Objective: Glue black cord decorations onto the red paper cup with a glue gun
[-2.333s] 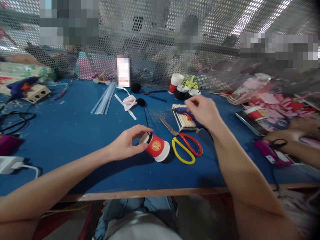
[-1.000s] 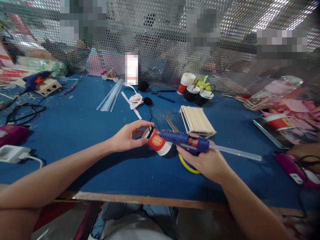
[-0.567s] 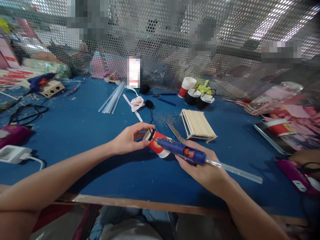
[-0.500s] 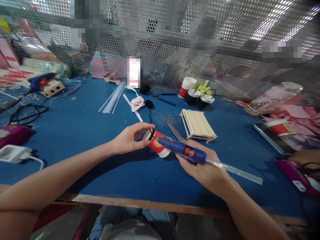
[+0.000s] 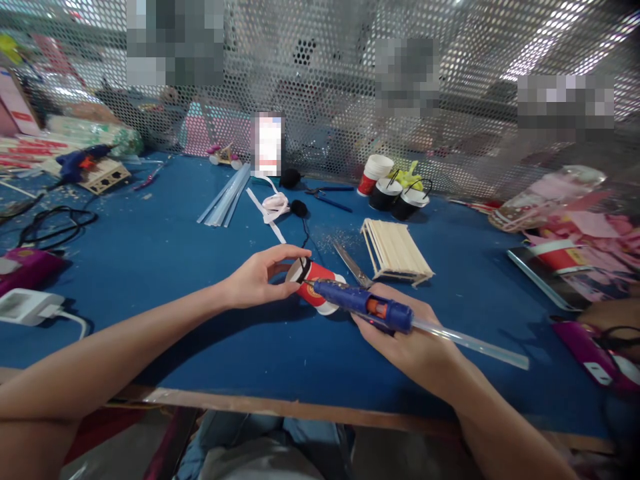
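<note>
A red and white paper cup (image 5: pixel 323 272) lies tilted on its side, and my left hand (image 5: pixel 265 275) grips its rim end between thumb and fingers. Black yarn (image 5: pixel 305 269) runs round the cup near that rim and trails back to a small black ball of yarn (image 5: pixel 299 209). In my right hand (image 5: pixel 400 327) is a blue glue gun (image 5: pixel 363 302) with a clear glue stick (image 5: pixel 475 345) sticking out of its rear. Its nozzle is at the cup's side, close to the yarn; whether it touches I cannot tell. Scissors (image 5: pixel 353 263) lie partly behind my right hand.
Behind the cup lie white ribbon (image 5: pixel 274 207), clear glue sticks (image 5: pixel 225 200) and pliers (image 5: pixel 330 197). A wooden stick rack (image 5: pixel 399 248) and several paper cups (image 5: pixel 385 193) stand right of centre. Another glue gun (image 5: pixel 75 165) rests at left. A perforated metal screen (image 5: pixel 320 87) closes the back.
The glue gun's nozzle has shifted slightly left and down along the cup, toward the rim's lower side. My left hand keeps its hold on the cup.
</note>
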A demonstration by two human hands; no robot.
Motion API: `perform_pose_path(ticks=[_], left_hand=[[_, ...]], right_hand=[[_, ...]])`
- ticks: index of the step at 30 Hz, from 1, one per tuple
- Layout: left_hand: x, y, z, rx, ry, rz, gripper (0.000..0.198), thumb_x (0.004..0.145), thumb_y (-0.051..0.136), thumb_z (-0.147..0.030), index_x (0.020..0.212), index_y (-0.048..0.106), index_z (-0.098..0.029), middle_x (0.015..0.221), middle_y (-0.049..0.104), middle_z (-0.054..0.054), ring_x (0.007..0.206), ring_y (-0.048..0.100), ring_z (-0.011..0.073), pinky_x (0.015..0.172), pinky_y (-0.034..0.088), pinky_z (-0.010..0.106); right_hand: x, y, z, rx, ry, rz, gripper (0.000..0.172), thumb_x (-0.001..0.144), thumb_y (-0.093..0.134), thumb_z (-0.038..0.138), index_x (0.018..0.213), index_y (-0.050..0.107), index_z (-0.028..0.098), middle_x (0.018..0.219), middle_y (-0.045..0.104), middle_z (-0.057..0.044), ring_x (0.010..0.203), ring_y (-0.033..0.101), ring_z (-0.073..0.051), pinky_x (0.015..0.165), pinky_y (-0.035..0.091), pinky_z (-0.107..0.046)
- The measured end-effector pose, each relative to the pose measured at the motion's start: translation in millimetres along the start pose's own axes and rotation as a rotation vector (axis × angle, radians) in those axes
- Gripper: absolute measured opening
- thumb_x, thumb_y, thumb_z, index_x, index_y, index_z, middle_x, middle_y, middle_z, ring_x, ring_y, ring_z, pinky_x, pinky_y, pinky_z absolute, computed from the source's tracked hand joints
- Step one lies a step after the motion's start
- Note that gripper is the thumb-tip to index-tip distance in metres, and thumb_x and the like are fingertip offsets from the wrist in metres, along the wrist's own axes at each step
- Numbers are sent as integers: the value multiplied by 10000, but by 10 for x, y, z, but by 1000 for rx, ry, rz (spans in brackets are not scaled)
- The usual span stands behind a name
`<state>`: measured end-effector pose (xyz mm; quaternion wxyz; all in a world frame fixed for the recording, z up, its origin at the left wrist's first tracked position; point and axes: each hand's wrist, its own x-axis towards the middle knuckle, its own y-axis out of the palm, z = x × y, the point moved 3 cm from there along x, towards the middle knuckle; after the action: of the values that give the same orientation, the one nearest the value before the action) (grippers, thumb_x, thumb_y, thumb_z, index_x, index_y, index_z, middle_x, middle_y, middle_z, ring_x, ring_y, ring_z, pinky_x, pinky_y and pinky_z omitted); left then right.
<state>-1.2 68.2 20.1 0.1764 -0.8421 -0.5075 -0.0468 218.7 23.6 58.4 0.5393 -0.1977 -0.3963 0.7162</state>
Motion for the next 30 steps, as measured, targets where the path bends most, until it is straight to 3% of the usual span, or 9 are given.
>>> perform_pose_path(ticks=[20,30], left_hand=[[-2,-5,-43,69,73,21,474,746,614,-149,1208,514,-181,1196,510,110,1136,522,227,979,462,375],[-13,-9,-29,108,83,29,490,749,607,-147,1225,503,-195,1222,498,104,1155,506,217,982,460,350]], right_hand=[[-27,-21,-26,6,63,-13,139,763,566,280,677,476,218,616,506,24,556,458,-125,534,394,-260],[-29,-7,-49,-28,0,-5,110,775,550,257,695,486,217,625,518,28,543,476,-113,521,398,-249]])
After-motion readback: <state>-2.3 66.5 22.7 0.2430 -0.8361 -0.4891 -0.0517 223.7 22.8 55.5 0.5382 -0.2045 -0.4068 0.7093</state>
